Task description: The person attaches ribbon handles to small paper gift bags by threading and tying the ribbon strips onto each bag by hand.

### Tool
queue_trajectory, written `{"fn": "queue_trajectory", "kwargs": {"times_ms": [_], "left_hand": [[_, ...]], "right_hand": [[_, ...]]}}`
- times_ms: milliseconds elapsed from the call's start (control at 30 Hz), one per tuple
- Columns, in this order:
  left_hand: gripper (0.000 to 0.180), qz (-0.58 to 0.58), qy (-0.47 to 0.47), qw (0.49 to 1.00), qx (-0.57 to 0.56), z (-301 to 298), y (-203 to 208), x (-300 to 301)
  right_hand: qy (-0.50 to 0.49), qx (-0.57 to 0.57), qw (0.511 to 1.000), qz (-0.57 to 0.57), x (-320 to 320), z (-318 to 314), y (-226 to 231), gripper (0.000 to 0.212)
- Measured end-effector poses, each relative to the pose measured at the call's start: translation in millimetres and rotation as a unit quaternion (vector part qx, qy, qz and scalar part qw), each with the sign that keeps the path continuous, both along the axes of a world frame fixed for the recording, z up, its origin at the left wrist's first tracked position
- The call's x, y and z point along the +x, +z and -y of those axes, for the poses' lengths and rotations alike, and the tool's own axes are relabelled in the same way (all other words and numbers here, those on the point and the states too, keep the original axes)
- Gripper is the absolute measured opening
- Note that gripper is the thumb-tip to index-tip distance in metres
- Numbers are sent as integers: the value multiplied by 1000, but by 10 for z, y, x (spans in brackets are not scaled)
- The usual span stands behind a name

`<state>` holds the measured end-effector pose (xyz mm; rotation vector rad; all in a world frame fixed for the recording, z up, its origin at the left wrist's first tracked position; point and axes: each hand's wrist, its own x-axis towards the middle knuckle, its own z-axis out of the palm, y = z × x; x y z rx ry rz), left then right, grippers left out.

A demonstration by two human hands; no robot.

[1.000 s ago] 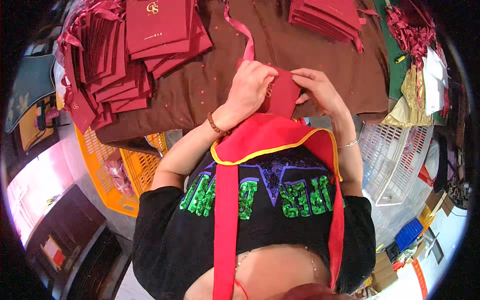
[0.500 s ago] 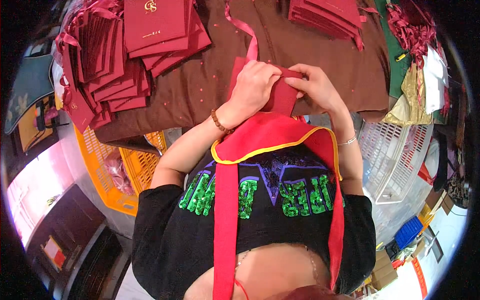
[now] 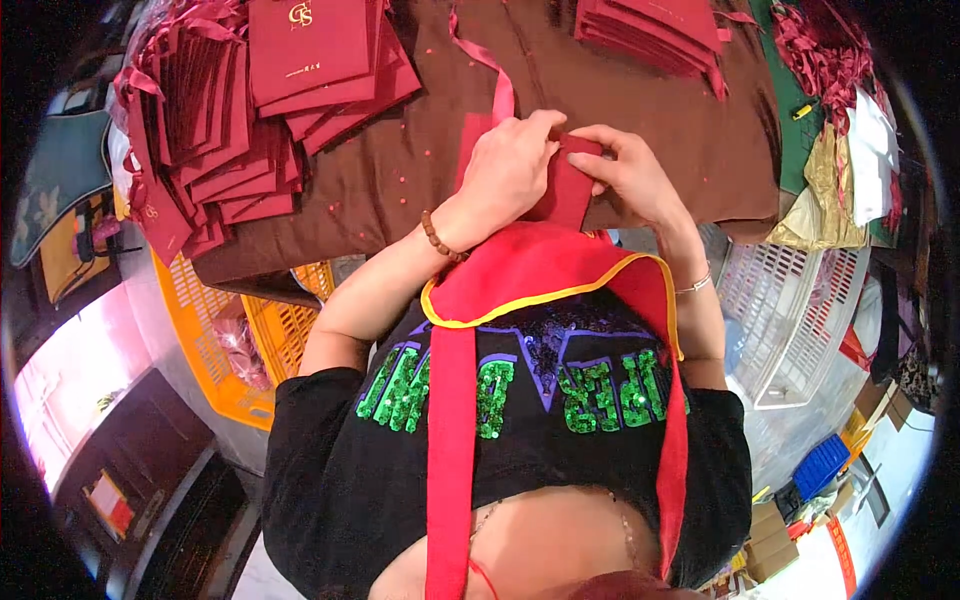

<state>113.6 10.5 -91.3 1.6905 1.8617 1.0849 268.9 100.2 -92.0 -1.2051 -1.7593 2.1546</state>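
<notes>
A dark red paper gift bag lies on the brown cloth close to my apron, its upper edge between my hands. My left hand, with a brown bead bracelet at its wrist, is closed on the bag's left part, its fingers curled at the edge. Across from it, my right hand pinches the bag's upper right corner between thumb and fingers. From behind my left hand a pink-red ribbon trails up over the cloth. What lies under my left fingers is hidden.
Brown cloth covers the work surface. Stacked dark red bags stand at the far left, another stack at the far right. Loose red ribbons hang at the right. A yellow crate and a white crate stand below.
My left fingers have shifted slightly left along the bag's edge, the index finger lifting. The right hand keeps its pinch almost in place.
</notes>
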Motion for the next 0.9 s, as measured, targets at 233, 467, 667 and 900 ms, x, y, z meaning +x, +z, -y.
{"fn": "queue_trajectory", "kwargs": {"times_ms": [233,467,667,900], "left_hand": [[22,-3,-28,997,-68,-48,16,3],[18,111,20,987,-117,-38,16,60],[16,93,37,990,-102,-38,2,118],[19,168,35,983,-69,2,73,133]], "right_hand": [[5,160,987,-5,-13,67,40,25],[-27,177,984,7,2,129,61,22],[-28,267,962,58,-3,140,43,18],[-23,413,908,60,4,240,93,18]]}}
